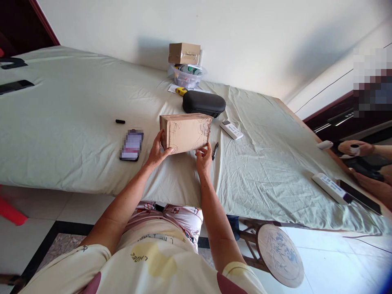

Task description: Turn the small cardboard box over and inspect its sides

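A brown cardboard box [186, 132] with dark pen scribbles on its face is tilted toward me over the cloth-covered table. My left hand [159, 152] grips its lower left corner, thumb on the face. At the lower right corner, my right hand [204, 158] holds the box with curled fingers. A black pen [215, 151] lies just right of my right hand. Left of my left hand rests a phone [131, 145] with a lit, blurred screen. Behind the box sits a black zip case [203, 103], and a white remote-like device [232, 130] lies to its right.
A small black cylinder [120, 121] lies beyond the phone. Against the wall, a clear plastic tub [188, 77] bears another cardboard box [184, 53]. At the right edge, another person's hands [372, 179] are near a second white device [330, 188]. A round stool [280, 255] stands below.
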A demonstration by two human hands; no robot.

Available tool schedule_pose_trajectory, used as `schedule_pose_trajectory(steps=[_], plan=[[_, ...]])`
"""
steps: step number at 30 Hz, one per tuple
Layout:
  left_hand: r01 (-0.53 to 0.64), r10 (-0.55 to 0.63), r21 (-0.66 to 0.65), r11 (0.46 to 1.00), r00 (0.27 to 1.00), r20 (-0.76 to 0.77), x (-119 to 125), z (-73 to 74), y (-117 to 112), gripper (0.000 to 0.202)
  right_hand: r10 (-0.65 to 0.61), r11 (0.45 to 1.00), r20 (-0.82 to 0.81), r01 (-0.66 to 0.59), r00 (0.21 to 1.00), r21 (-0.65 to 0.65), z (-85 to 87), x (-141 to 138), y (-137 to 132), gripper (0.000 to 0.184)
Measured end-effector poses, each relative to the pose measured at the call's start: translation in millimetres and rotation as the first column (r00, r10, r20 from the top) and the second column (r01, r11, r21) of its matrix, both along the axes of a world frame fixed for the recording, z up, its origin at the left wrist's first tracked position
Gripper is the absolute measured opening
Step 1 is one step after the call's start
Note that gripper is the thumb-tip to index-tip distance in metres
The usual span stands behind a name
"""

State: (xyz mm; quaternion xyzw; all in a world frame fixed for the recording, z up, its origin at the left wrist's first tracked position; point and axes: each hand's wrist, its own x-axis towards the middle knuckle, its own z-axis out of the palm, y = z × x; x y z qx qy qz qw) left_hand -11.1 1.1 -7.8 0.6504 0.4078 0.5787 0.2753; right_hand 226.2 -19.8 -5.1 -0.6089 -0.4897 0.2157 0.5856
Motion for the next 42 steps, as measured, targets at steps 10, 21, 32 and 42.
schedule_pose_trajectory(steps=[10, 21, 32, 42], plan=[[0.141, -0.131, -0.084, 0.986, 0.984, 0.119, 7, 2.9, -4, 0.103, 0.024, 0.999, 0.003, -0.024, 1.0, 0.034, -3.2, -4, -1, 0.087], [-0.009, 0.013, -0.041, 0.999, 0.993, 0.12, 17, 16.7, -16, 0.112, 0.329, 0.944, 0.171, -0.33, 0.929, -0.023, 8.7, -35, -20, 0.1], [-0.301, 0.297, -0.03, 0.953, 0.95, -0.095, 16, 6.1, -17, 0.128, 0.337, 0.939, 0.26, -0.341, 0.905, -0.028, 5.7, -37, -20, 0.065], [-0.28, 0.279, 0.001, 0.96, 0.957, -0.083, 17, 5.5, -15, 0.075, 0.103, 0.994, 0.347, -0.104, 0.932, -0.016, 3.0, -23, -12, 0.025]])
